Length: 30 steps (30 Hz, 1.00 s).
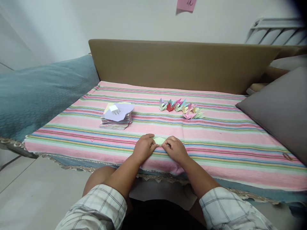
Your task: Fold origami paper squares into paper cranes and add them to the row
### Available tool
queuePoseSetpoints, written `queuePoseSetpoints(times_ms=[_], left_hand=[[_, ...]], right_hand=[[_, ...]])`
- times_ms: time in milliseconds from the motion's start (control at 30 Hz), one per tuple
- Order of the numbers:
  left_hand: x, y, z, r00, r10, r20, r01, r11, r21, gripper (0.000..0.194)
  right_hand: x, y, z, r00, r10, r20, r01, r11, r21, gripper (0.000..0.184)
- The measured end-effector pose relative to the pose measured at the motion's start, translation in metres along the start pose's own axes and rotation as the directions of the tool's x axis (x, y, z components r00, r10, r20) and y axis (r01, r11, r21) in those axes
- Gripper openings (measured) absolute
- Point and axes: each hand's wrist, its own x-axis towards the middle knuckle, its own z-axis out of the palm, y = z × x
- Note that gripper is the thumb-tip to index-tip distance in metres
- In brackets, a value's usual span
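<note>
A small piece of pale green folded paper [159, 141] lies on the striped cloth between my hands. My left hand [144, 147] grips its left end, with thumb and fingers closed together. At the other end, my right hand [176, 148] pinches the paper between thumb and fingers. The finer folds are too small to make out. Beyond my hands, to the right, several folded paper cranes [170, 107] in red, pink, blue, green and yellow stand grouped together. A stack of coloured paper sheets [115, 124] sits to the left, topped by a lilac sheet.
On the paper stack rests a small white object [114, 109]. The striped cloth [72, 127] covers the seat. A brown board [177, 65] stands along the back. A grey cushion [283, 105] leans at the right, and a small brownish loop [287, 156] lies near it.
</note>
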Motion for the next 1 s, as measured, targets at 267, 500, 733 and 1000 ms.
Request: queuePoseSetpoints(times_ms=[267,500,733,1000], left_hand=[[0.003,0.005,-0.001,0.997,-0.070,0.012,0.070,0.998,0.005,0.017],[0.003,0.008,0.002,0.994,-0.113,0.000,0.113,0.994,0.003,0.014],[0.000,0.013,0.004,0.994,-0.108,-0.007,0.109,0.992,0.058,0.014],[0.000,0.006,0.005,0.996,-0.084,-0.001,0.084,0.996,-0.013,0.020]], right_hand=[[0.004,-0.004,0.004,0.996,0.076,-0.043,-0.080,0.994,-0.076,0.019],[0.005,-0.005,0.006,0.995,0.087,-0.050,-0.093,0.987,-0.132,0.017],[0.006,-0.004,0.008,0.994,0.093,-0.058,-0.100,0.986,-0.132,0.017],[0.007,0.000,0.006,0.994,0.101,-0.044,-0.103,0.993,-0.048,0.010]])
